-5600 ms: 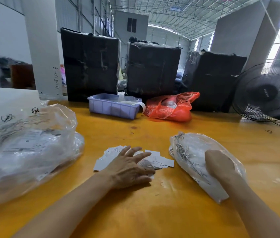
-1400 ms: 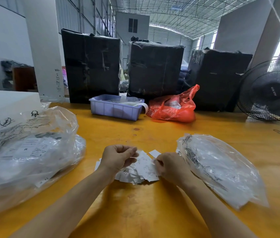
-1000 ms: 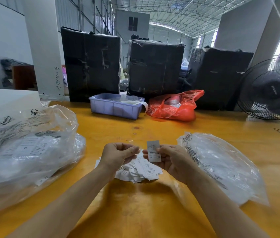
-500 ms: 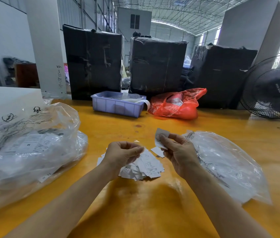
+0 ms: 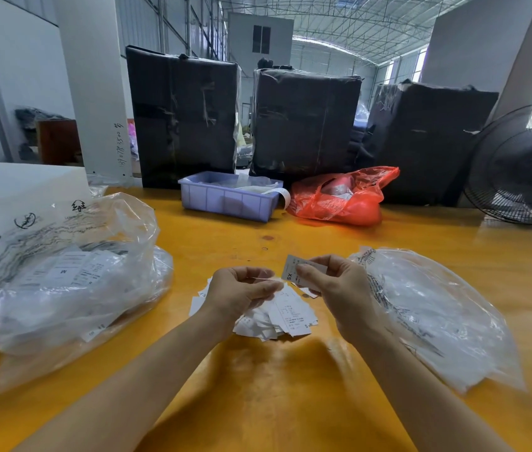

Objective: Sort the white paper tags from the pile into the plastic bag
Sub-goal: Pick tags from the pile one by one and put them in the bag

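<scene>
White paper tags (image 5: 277, 316) lie in a loose heap on the worktop (image 5: 290, 402), directly under and between our hands. One tag (image 5: 290, 270), printed "XS", is pinched upright by the thumb and fingers of our right hand (image 5: 336, 288), lifted clear of the heap. Our left hand (image 5: 242, 293) has its fingers curled and seems to pinch a thin tag edge-on; we cannot tell for certain what it grips.

Handling, as judged: tags are light, thin, flexible card; they slide over each other and fan out easily. Best taken singly by a short edge or corner, with a light pinch; a hard squeeze would crease them.

Containers: a clear plastic bag (image 5: 431, 314) lies flat just right of the right hand, mouth towards the heap, holding little that we can make out. A larger clear bag (image 5: 62, 275), well left of the left hand, holds printed labels. Beyond the hands stand a lilac bin (image 5: 225, 200) with white strips and a red bag (image 5: 343, 200), contents unclear.
</scene>
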Demonstrator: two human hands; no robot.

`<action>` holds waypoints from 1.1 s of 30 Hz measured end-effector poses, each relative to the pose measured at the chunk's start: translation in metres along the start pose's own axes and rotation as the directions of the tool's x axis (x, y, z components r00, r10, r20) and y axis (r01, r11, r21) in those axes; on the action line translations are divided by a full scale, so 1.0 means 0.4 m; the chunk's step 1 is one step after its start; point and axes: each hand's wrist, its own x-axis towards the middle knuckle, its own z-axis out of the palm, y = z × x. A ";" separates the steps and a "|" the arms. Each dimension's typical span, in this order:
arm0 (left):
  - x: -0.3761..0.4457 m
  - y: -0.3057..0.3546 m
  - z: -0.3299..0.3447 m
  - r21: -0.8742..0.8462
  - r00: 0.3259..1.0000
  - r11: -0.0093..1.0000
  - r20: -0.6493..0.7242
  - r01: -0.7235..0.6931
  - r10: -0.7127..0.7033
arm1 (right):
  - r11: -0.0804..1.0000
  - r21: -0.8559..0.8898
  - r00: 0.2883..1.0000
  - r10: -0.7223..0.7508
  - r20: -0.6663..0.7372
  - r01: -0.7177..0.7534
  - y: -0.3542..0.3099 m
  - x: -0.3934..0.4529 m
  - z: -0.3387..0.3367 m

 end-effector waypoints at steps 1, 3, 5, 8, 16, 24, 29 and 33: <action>-0.001 -0.001 0.000 0.025 1.000 1.000 -0.008 -0.012 0.013 | 0.999 -0.037 0.999 -0.039 -0.016 0.038 -0.001 -0.002 0.001; 0.000 -0.003 -0.001 0.086 0.999 0.995 -0.019 -0.045 0.047 | 0.990 -0.102 0.993 -0.106 -0.043 0.101 -0.003 -0.004 0.002; 0.000 -0.006 -0.001 0.142 0.996 0.987 -0.024 -0.079 0.083 | 0.975 -0.161 0.986 -0.160 -0.048 0.151 -0.003 -0.005 0.002; 0.002 -0.009 0.000 0.186 0.993 0.977 -0.023 -0.107 0.113 | 0.948 -0.250 0.978 -0.208 -0.026 0.196 0.001 -0.009 0.003; 0.005 -0.012 -0.002 0.197 0.993 0.973 0.002 -0.118 0.120 | 0.914 -0.335 0.973 -0.229 0.038 0.228 0.008 -0.013 0.006; 0.010 -0.013 -0.006 0.119 0.996 0.991 0.069 -0.057 0.049 | 0.969 -0.223 0.994 -0.092 0.061 0.104 0.007 -0.007 0.009; 0.010 -0.019 -0.005 0.131 0.994 0.988 0.085 -0.079 0.069 | 0.993 -0.074 0.982 0.102 0.161 -0.091 0.017 -0.001 0.003; 0.007 -0.019 -0.007 0.155 0.992 0.986 0.116 -0.061 0.043 | 0.979 -0.020 0.951 0.202 0.235 -0.203 0.024 -0.001 -0.006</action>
